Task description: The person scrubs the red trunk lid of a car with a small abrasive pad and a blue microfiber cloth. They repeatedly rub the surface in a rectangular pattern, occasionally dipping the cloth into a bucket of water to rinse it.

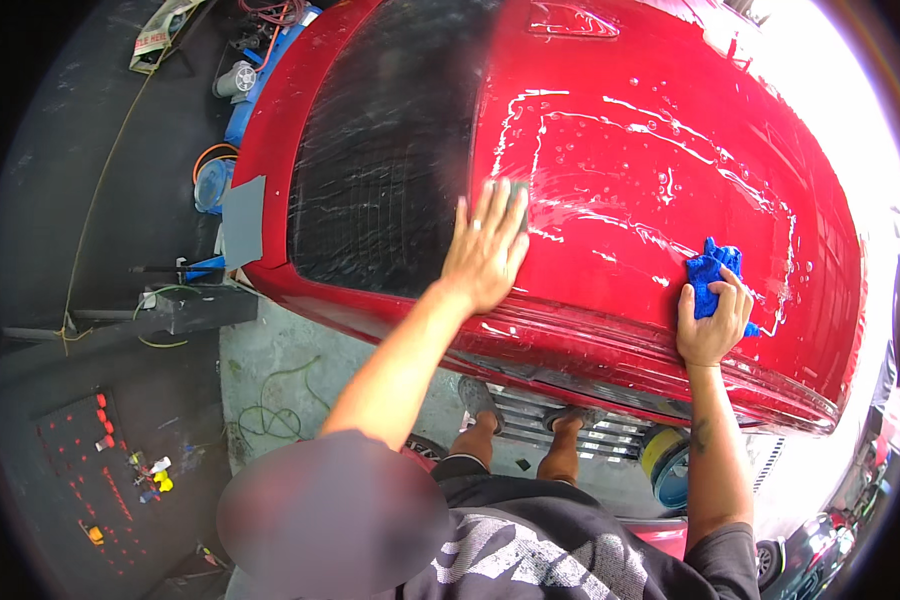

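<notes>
Remotely, I read the head view from the largest item down. A red car (pixel 570 290) spans the field from 9 through 12 to 4 o'clock. Its roof panel (pixel 650 165), between 1 and 2 o'clock, carries white suds and droplets; dark glass (pixel 390 140) adjoins it at 11 o'clock. The left hand (pixel 485 245), at 1 o'clock, lies flat, fingers slightly apart and clamped on nothing. The right hand (pixel 713 318), at 3 o'clock, is curled around a bunched blue cloth (pixel 707 275) resting on the roof. Smallest is a dark pad (pixel 520 204) beneath the left fingers; it is mostly hidden, so I cannot confirm its type.

Step in hand, by my judgement: wet rubbing of the roof with the pad. The next move calls for even, flat pressure from the left fingers, with the cloth kept clear of the stroke.

Labels: the black shirt (pixel 540 555), between 5 and 6 o'clock, shows a pale graphic; a pale sheet (pixel 155 40), between 10 and 11, bears partial lettering. I identify no brand.
</notes>
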`<state>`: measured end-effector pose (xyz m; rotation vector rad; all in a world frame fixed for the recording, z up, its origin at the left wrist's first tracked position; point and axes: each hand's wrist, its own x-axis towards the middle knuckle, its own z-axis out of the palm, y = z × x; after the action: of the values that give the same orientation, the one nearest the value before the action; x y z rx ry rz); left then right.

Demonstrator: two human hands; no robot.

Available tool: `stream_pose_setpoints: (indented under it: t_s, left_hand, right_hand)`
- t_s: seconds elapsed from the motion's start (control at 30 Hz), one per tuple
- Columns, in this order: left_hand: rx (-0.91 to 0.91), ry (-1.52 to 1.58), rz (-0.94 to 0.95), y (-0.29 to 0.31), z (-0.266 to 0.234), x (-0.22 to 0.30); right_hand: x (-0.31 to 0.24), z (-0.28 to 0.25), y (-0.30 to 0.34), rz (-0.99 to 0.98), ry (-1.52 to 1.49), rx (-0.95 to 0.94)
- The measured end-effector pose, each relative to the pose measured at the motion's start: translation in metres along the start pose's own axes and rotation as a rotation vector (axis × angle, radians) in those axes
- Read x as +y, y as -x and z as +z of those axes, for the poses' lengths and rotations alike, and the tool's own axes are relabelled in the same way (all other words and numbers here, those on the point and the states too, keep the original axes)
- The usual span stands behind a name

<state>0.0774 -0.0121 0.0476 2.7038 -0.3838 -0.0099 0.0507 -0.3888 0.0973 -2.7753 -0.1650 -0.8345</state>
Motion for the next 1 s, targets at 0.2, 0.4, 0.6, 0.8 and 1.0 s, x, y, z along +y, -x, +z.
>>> stream_pose_setpoints:
  t_s: [0.2, 0.4, 0.6, 0.8, 1.0]
  left_hand:
    - [-0.004, -0.049, 0.013, -0.118, -0.027, -0.059]
    - [0.021, 0.05, 0.016, 0.045, 0.012, 0.018]
    - [0.092, -0.062, -0.043, -0.022, -0.003, -0.017]
    - [0.075, 0.028, -0.014, 0.032, 0.003, 0.007]
    - [-0.064, 0.023, -0.001, 0.041, 0.003, -0.001]
  right_hand:
    - [-0.008, 0.005, -0.007, -0.039, -0.013, -0.018]
    - [0.009, -0.002, 0.002, -0.015, 0.041, -0.066]
    - [-0.005, 0.003, -0.008, -0.048, 0.1, -0.08]
    - [-0.003, 0.004, -0.006, -0.042, 0.046, -0.072]
    - [-0.007, -0.002, -0.006, -0.031, 0.049, -0.065]
